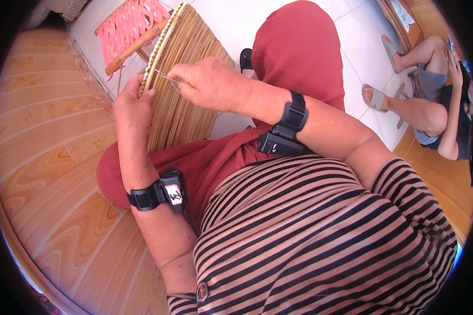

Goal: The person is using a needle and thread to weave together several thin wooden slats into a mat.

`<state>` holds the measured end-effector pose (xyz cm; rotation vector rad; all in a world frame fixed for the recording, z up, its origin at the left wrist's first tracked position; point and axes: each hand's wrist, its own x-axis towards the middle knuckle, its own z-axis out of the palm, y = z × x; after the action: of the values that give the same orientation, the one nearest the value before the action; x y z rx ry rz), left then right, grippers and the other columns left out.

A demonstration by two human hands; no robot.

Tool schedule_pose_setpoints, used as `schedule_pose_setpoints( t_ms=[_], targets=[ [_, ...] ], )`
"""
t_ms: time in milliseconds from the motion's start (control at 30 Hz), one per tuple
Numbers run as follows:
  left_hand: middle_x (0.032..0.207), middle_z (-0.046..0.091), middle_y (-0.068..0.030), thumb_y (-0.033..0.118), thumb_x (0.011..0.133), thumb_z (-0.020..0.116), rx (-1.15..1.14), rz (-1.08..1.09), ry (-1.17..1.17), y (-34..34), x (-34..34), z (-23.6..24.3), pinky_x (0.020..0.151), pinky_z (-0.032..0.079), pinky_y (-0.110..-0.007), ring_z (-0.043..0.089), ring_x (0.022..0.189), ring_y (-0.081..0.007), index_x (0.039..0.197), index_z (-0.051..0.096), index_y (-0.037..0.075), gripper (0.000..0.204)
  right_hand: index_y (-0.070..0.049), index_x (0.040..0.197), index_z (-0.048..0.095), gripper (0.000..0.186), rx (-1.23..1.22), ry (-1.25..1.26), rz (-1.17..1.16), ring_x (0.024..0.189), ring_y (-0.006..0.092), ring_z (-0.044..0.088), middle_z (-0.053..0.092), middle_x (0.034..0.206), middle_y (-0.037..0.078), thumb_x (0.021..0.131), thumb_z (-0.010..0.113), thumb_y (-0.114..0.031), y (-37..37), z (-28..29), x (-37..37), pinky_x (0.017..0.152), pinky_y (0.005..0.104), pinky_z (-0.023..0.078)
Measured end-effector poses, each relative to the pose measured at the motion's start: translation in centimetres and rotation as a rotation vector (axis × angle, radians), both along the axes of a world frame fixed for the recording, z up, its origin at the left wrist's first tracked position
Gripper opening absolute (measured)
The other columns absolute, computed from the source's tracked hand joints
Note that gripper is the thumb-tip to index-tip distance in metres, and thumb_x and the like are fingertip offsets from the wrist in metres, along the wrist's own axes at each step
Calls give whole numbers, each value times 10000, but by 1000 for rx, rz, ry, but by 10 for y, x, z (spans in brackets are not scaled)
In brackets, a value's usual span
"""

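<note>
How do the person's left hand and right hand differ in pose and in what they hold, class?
The left hand grips the bound edge of the slatted mat; the right hand pinches a thin metallic tool. The left hand points up the picture; the right hand reaches leftward across the mat. Both are bare, and each forearm wears a black strapped device.

The shirt (320, 236) was short-sleeved, black-striped over a pale dusty pink, with a small shield-shaped badge (202, 291), dark with red at its middle, on its left side; the trousers (299, 47) were plain brick red, loosely cut; the hands (209, 84) were bare; a black strap (144, 200) held a black box on the left forearm, its white label (173, 194) darkly marked; another black strap and box (281, 144) circled the right
</note>
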<state>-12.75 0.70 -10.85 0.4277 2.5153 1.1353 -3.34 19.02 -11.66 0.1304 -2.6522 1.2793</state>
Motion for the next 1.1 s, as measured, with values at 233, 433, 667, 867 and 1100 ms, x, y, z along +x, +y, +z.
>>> schedule_pose_setpoints(
  t_ms=[233, 433, 667, 867, 1100],
  targets=[
    [932, 701, -112, 40, 832, 654, 0, 17, 20, 1, 2, -1, 823, 479, -322, 641, 868, -178, 1129, 650, 66, 298, -70, 1042, 618, 234, -29, 9, 0, 704, 369, 642, 622, 696, 194, 834, 538, -139, -1, -1, -2, 664, 472, 517],
    [973, 707, -118, 30, 824, 665, 3, 2, 31, 0, 1, -5, 823, 488, -340, 659, 903, -190, 1147, 637, 74, 327, -72, 1042, 622, 234, -33, 25, -8, 690, 356, 644, 624, 692, 184, 834, 538, -137, -2, -4, -3, 654, 458, 522],
    [1055, 706, -121, 9, 801, 678, 126, 61, 161, 4, 11, -8, 838, 504, -339, 680, 981, -207, 1195, 619, 143, 421, -70, 1023, 650, 227, -58, 49, -34, 686, 348, 646, 628, 703, 176, 829, 552, -138, -4, -3, -4, 649, 429, 531],
    [1049, 705, -96, 24, 796, 678, -7, 77, 357, 9, 20, -6, 831, 515, -346, 684, 970, -238, 1212, 625, 202, 455, -69, 1027, 655, 228, -112, 108, -87, 697, 355, 644, 634, 729, 183, 828, 560, -127, -15, -12, -7, 657, 425, 530],
    [1048, 707, -82, 10, 795, 666, 22, 118, 380, 12, 24, -7, 831, 516, -345, 686, 952, -234, 1211, 628, 191, 456, -57, 1035, 652, 232, -140, 32, -84, 738, 351, 654, 642, 762, 192, 834, 553, -119, -13, -7, -4, 671, 420, 524]
  ],
)
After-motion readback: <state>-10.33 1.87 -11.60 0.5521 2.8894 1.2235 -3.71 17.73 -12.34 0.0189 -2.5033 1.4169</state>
